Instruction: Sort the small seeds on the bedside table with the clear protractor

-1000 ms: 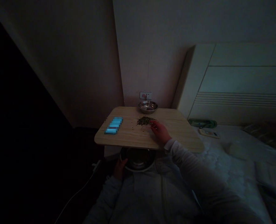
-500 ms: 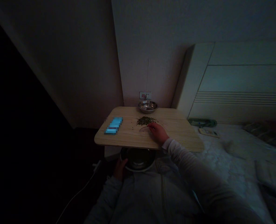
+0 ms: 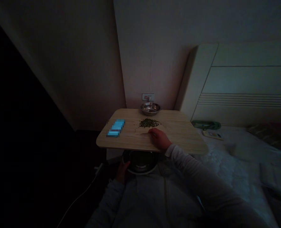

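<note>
The room is dim. My right hand [image 3: 159, 139] rests on the small wooden table [image 3: 178, 139] just in front of a pile of small dark green grains [image 3: 148, 123]. Its fingers are pinched on a thin stick-like thing [image 3: 145, 133] that points left. My left hand [image 3: 122, 172] is below the table's front edge, closed on the rim of a metal bowl [image 3: 140, 161] held against my lap. A second, smaller metal bowl [image 3: 150, 108] stands at the table's far edge, behind the pile.
A glowing blue flat object [image 3: 116, 128] lies on the table's left side. A wall socket [image 3: 147, 96] sits behind the small bowl. A bed [image 3: 245, 158] with a pale headboard [image 3: 245, 85] fills the right. A white cable [image 3: 83, 193] runs over the dark floor at left.
My right hand has drawn back from the grain pile toward the table's front edge, and the thin stick now shows at its fingertips. The left hand and both bowls have stayed put.
</note>
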`<move>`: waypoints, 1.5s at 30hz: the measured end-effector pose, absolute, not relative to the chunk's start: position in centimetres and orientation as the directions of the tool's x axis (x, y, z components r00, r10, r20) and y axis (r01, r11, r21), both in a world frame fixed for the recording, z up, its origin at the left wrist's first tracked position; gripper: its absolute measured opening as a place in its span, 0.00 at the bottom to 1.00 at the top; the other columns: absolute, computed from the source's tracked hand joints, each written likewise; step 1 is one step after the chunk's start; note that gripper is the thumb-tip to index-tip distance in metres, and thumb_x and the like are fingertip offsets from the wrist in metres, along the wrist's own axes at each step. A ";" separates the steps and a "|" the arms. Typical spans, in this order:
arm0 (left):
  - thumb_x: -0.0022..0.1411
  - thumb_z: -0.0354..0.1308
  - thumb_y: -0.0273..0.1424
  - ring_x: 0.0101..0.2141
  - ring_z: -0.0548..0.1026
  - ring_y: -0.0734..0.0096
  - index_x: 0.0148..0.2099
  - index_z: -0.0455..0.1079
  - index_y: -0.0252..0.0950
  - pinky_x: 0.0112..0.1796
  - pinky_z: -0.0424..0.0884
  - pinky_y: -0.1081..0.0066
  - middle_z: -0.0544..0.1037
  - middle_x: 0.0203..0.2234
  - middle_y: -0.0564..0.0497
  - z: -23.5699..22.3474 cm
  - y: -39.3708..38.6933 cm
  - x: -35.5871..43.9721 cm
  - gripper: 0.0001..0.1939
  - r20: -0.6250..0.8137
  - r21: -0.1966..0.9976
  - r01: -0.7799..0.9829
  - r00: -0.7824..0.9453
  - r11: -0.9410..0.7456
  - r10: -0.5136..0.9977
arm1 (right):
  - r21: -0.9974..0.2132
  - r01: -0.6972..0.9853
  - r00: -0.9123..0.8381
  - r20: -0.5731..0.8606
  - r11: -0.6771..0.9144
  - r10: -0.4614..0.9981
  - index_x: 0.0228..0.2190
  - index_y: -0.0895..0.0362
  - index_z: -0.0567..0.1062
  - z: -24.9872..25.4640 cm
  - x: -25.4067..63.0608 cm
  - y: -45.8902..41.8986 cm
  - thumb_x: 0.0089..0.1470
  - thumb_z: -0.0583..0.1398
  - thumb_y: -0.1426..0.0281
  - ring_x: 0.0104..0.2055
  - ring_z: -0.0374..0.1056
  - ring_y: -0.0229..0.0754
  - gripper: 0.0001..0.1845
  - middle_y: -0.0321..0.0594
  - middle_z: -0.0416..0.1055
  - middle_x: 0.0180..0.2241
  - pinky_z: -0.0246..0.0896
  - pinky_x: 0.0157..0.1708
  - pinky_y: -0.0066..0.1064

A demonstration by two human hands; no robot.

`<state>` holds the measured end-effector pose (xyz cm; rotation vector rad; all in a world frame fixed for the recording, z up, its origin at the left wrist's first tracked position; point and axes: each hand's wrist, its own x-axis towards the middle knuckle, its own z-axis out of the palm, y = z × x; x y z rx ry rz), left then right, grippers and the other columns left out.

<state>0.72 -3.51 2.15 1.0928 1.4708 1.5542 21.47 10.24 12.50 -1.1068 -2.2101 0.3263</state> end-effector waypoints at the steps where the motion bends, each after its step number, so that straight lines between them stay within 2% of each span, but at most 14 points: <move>1: 0.35 0.60 0.32 0.50 0.65 0.49 0.29 0.70 0.39 0.55 0.48 0.58 0.76 0.35 0.44 2.5 -3.6 0.9 0.13 0.098 0.995 0.041 -0.382 -0.089 0.919 | -0.469 0.626 -0.458 0.425 0.623 0.781 0.41 0.59 0.69 12.6 21.6 9.9 0.57 0.54 0.64 0.41 0.66 0.38 0.14 0.41 0.68 0.41 0.64 0.41 0.38; 6: 0.42 0.58 0.34 0.46 0.70 0.53 0.30 0.69 0.38 0.52 0.57 0.58 0.76 0.38 0.43 3.8 -3.7 1.6 0.09 0.040 0.995 -0.067 -0.347 -0.067 0.937 | -0.436 0.613 -0.518 0.407 0.659 0.752 0.41 0.60 0.69 12.5 22.3 8.8 0.56 0.54 0.64 0.41 0.66 0.38 0.14 0.41 0.68 0.41 0.64 0.41 0.38; 11: 0.38 0.59 0.34 0.52 0.64 0.51 0.27 0.70 0.39 0.56 0.48 0.60 0.76 0.36 0.45 2.8 -3.4 1.1 0.10 0.098 0.995 0.018 -0.372 -0.098 0.923 | -0.426 0.596 -0.539 0.415 0.681 0.732 0.40 0.60 0.69 12.3 22.9 7.9 0.56 0.54 0.64 0.41 0.66 0.38 0.13 0.41 0.68 0.41 0.63 0.42 0.39; 20: 0.35 0.61 0.31 0.52 0.63 0.48 0.27 0.71 0.38 0.55 0.49 0.56 0.76 0.36 0.43 2.5 -3.4 0.9 0.10 0.110 0.994 0.038 -0.366 -0.103 0.924 | -0.548 0.609 -0.338 0.475 0.573 0.813 0.42 0.59 0.68 13.2 22.1 9.0 0.57 0.54 0.64 0.42 0.65 0.39 0.15 0.42 0.67 0.42 0.64 0.41 0.38; 25: 0.38 0.59 0.31 0.50 0.65 0.49 0.28 0.72 0.37 0.54 0.50 0.56 0.75 0.35 0.43 1.8 -3.3 0.8 0.10 0.117 0.993 0.022 -0.397 -0.118 0.910 | -0.617 0.596 -0.319 0.407 0.515 0.856 0.43 0.60 0.68 12.9 20.0 8.7 0.57 0.54 0.64 0.36 0.66 0.36 0.15 0.41 0.68 0.39 0.66 0.35 0.34; 29: 0.37 0.58 0.31 0.51 0.64 0.49 0.28 0.72 0.39 0.55 0.49 0.57 0.75 0.33 0.44 1.2 -3.2 0.6 0.10 0.127 0.992 0.034 -0.412 -0.124 0.902 | -0.634 0.610 -0.328 0.344 0.475 0.880 0.42 0.60 0.68 12.2 19.1 8.2 0.56 0.54 0.64 0.35 0.66 0.35 0.15 0.40 0.68 0.38 0.66 0.34 0.33; 35: 0.38 0.58 0.33 0.51 0.64 0.49 0.29 0.70 0.39 0.56 0.47 0.58 0.75 0.37 0.44 1.1 -3.0 0.4 0.10 0.127 0.992 0.053 -0.382 -0.116 0.915 | -0.631 0.666 -0.290 0.274 0.399 0.917 0.43 0.60 0.67 11.8 21.0 7.8 0.56 0.54 0.64 0.35 0.66 0.36 0.16 0.40 0.68 0.38 0.66 0.35 0.34; 39: 0.38 0.59 0.33 0.51 0.65 0.51 0.30 0.72 0.37 0.55 0.50 0.60 0.74 0.41 0.42 1.4 -3.1 0.8 0.12 0.119 0.992 0.005 -0.389 -0.126 0.913 | -0.621 0.698 -0.259 0.245 0.356 0.934 0.42 0.60 0.68 11.8 23.3 8.2 0.56 0.54 0.64 0.35 0.66 0.35 0.15 0.40 0.68 0.38 0.66 0.34 0.33; 42: 0.36 0.61 0.32 0.51 0.64 0.49 0.31 0.72 0.36 0.54 0.52 0.58 0.74 0.41 0.41 1.5 -3.2 0.9 0.13 0.112 0.993 0.008 -0.386 -0.118 0.916 | -0.609 0.722 -0.225 0.242 0.328 0.944 0.42 0.60 0.68 11.8 25.3 9.2 0.56 0.54 0.64 0.35 0.66 0.35 0.15 0.40 0.68 0.38 0.66 0.34 0.33; 45: 0.36 0.61 0.33 0.51 0.64 0.47 0.29 0.72 0.36 0.55 0.49 0.57 0.74 0.39 0.40 1.3 -3.1 0.6 0.13 0.112 0.993 0.026 -0.384 -0.111 0.917 | -0.594 0.747 -0.184 0.249 0.300 0.951 0.42 0.60 0.68 12.0 27.3 10.6 0.56 0.54 0.64 0.36 0.66 0.36 0.15 0.41 0.68 0.39 0.66 0.35 0.33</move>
